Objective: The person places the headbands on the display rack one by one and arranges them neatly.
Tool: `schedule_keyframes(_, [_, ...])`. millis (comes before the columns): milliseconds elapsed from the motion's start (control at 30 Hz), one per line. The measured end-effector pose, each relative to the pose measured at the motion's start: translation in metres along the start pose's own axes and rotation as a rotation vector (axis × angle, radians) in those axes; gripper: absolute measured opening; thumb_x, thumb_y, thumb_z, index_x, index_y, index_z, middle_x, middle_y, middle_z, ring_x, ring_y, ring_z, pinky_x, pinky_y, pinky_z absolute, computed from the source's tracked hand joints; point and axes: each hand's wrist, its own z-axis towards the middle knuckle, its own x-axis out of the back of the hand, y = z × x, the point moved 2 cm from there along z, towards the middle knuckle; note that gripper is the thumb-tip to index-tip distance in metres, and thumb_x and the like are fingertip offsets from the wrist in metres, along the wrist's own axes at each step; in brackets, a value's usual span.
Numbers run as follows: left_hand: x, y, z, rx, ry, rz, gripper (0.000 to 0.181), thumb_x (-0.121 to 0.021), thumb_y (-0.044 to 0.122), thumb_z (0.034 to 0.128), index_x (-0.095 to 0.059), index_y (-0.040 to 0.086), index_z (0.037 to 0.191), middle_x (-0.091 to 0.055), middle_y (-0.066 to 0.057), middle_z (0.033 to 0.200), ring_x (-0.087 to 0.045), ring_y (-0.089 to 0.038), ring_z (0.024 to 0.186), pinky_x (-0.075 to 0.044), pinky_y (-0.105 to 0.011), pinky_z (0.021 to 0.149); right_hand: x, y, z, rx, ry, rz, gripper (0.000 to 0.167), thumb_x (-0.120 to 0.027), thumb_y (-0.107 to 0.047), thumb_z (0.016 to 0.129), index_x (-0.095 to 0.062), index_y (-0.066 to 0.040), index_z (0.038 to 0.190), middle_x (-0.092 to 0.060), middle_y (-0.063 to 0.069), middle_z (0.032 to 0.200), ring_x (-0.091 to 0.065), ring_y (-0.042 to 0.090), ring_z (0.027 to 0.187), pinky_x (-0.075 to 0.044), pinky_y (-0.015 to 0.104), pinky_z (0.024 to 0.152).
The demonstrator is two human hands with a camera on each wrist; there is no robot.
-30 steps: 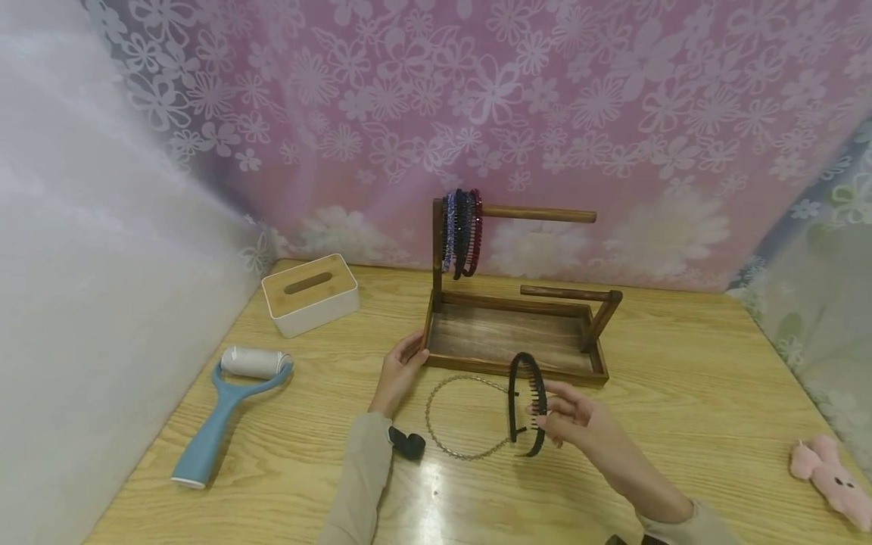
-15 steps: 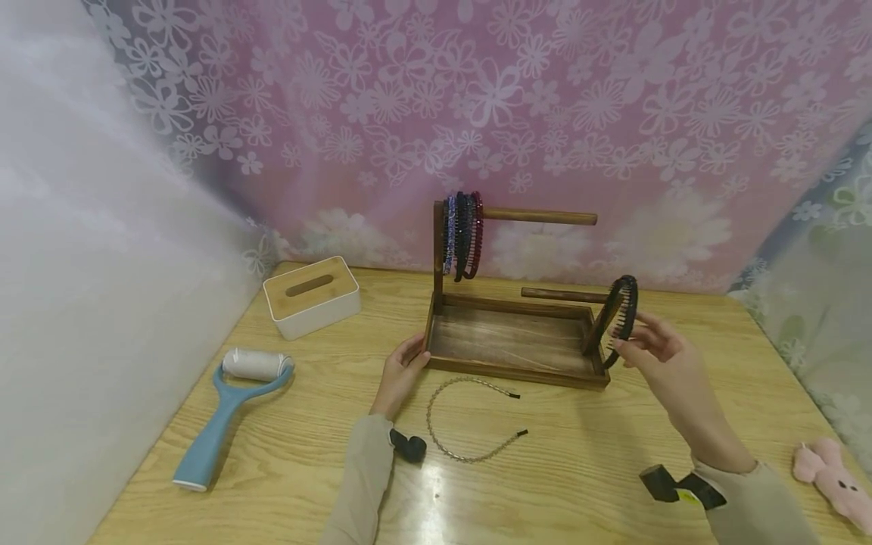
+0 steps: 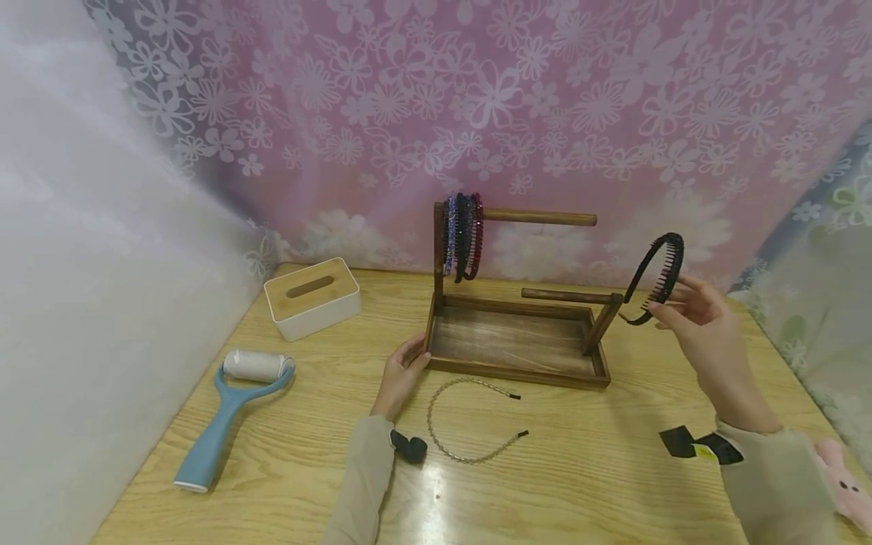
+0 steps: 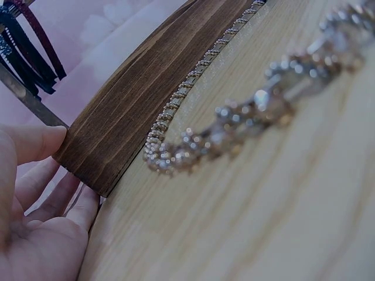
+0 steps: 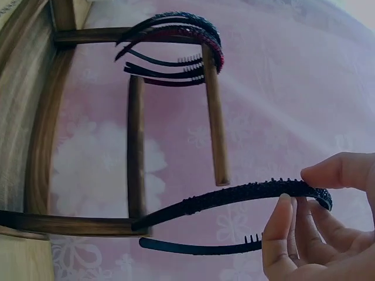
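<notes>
My right hand (image 3: 711,344) pinches a black toothed headband (image 3: 671,269) and holds it in the air to the right of a dark wooden headband stand (image 3: 518,371). In the right wrist view, thumb and fingers grip the band's curve, and its ends point toward the stand's lower bar (image 5: 136,146). My left hand (image 3: 400,375) grips the front left corner of the stand's tray, thumb against the wood in the left wrist view. Several headbands (image 3: 463,238), blue, black and dark red, hang at the left end of the upper bar (image 3: 545,217). A beaded headband (image 3: 443,443) lies before the tray.
A white tissue box (image 3: 320,314) with a wooden lid stands at the back left. Nearer lies a blue-handled lint roller (image 3: 211,443). At the right edge, behind my sleeve, a pink plush toy (image 3: 848,488) is partly hidden. A floral curtain (image 3: 490,113) hangs behind the table.
My right hand has carried the black headband from in front of the tray, right and upward, past the stand's right post. The left hand stays on the tray corner.
</notes>
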Motion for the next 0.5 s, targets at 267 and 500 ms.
schedule_keyframes(267, [0.000,-0.017,0.008,0.001,0.019,0.027,0.045,-0.055,0.003,0.0979,-0.045,-0.007,0.140,-0.045,-0.025,0.147,-0.041,-0.041,0.138,-0.039,-0.049,0.115,-0.001,-0.014,0.016,0.037,0.052,0.127,0.043,-0.064,0.000,0.091,-0.058,-0.019,0.130,-0.067,-0.012,0.101,-0.062,0.000,0.085,-0.053,0.009,0.065])
schedule_keyframes(500, [0.001,-0.034,0.015,-0.028,0.034,0.043,0.046,-0.058,0.009,0.0982,-0.046,-0.003,0.141,-0.046,-0.022,0.147,-0.042,-0.037,0.138,-0.039,-0.047,0.116,-0.012,-0.014,0.033,0.040,0.065,0.195,0.041,-0.065,0.000,0.090,-0.059,-0.017,0.127,-0.066,-0.008,0.097,-0.063,0.003,0.078,-0.055,0.010,0.065])
